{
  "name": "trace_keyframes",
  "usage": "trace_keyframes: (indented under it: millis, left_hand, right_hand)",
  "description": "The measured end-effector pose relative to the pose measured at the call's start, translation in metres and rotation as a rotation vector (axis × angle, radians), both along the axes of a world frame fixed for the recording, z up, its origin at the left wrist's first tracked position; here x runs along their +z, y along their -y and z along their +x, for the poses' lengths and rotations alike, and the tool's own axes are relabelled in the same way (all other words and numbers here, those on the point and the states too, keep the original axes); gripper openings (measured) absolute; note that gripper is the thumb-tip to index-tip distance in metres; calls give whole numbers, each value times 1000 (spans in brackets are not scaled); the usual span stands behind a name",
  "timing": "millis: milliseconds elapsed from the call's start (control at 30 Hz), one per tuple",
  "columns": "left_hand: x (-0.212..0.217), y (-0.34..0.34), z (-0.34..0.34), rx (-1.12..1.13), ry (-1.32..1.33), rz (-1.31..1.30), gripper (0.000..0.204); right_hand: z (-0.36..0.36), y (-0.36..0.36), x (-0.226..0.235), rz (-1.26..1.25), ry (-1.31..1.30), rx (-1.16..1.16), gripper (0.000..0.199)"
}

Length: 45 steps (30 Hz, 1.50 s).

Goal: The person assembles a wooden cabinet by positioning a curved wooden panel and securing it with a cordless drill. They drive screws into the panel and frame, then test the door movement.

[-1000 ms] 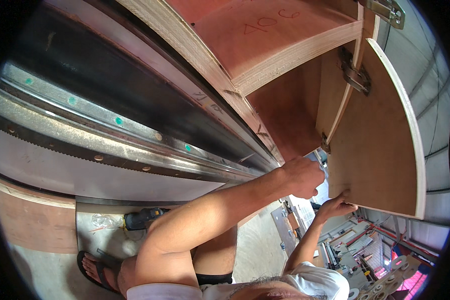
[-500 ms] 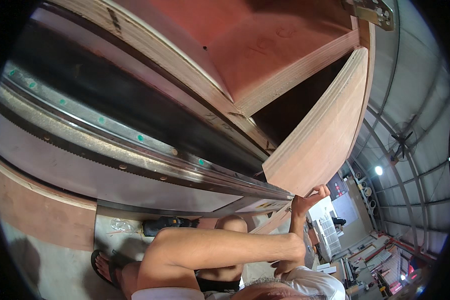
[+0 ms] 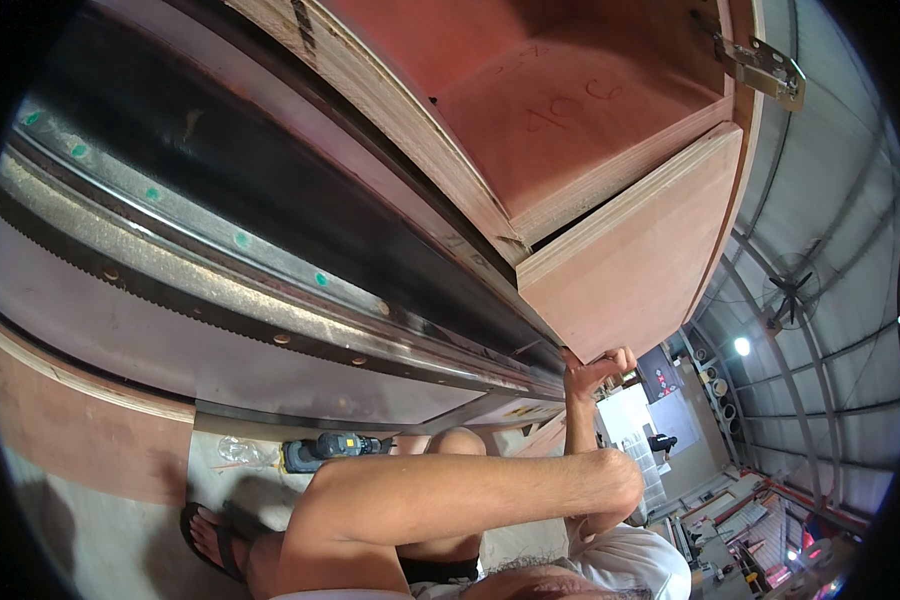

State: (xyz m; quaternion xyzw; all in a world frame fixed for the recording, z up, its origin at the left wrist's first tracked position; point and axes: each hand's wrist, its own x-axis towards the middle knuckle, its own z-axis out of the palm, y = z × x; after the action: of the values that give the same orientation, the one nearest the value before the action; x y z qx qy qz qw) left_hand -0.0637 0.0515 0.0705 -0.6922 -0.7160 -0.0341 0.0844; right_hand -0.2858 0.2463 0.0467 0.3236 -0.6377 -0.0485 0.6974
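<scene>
The plywood cabinet door [image 3: 640,270], reddish-brown faced with a pale layered edge, hung nearly shut against the cabinet opening, its lower corner gripped by fingers.

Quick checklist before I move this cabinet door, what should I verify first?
1. Left hand grip on the plywood door: ok, fingers curl round its lower edge.
2. Right hand ready: cannot tell, out of view.
3. Hinge holding at the cabinet's corner: cannot tell.
4. Cordless drill clear of the feet: ok, it lies on the floor apart from the sandal.
</scene>
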Motion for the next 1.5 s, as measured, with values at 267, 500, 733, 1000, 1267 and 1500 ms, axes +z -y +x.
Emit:
trace_keyframes:
  millis: [267,500,733,1000,1267,1500]
  left_hand:
    - [3,26,-4,-106,30,17,48]
    - [-4,19,-9,-148,65,40,38]
    - [-1,17,-12,-153,82,-17,45]
    - [-4,6,-3,-154,21,-67,44]
    - [2,23,3,-42,24,-11,42]
    - [-4,-6,-19,-219,50,-102,44]
  right_hand:
    - [-20,8,-2,-22,-36,29,88]
    - [-1,15,-3,11,49,-11,81]
    - [21,10,-1,-21,84,-123,86]
    - [38,12,11,47,59,-86,93]
    - [36,2,9,45,53,-117,101]
    - [27,10,11,74,34,-102,99]
